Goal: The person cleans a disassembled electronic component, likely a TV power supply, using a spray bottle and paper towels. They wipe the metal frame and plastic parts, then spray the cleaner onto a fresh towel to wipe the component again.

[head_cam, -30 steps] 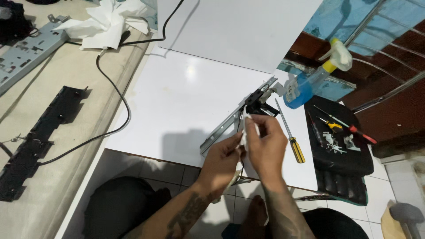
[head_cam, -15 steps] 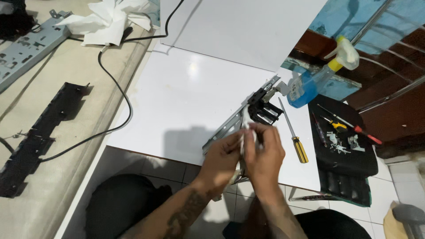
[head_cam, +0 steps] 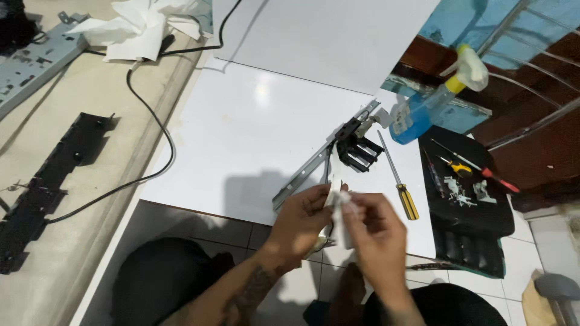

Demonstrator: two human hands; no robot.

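Both hands have dropped lower in frame: left hand [head_cam: 302, 218] and right hand [head_cam: 376, 232] pinch a small white strip [head_cam: 338, 208] over the worktop [head_cam: 241, 130] edge; a slipped grip could send it floorward.

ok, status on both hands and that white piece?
Left hand and right hand both pinching small white strip at white board edge. Metal rail and yellow-handled screwdriver lie just beyond, untouched.

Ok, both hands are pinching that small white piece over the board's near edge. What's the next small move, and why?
Probably steady the white piece before anything else: the left hand and right hand both pinch it in the air, clear of the metal rail, and it is too blurred to tell how it is gripped.
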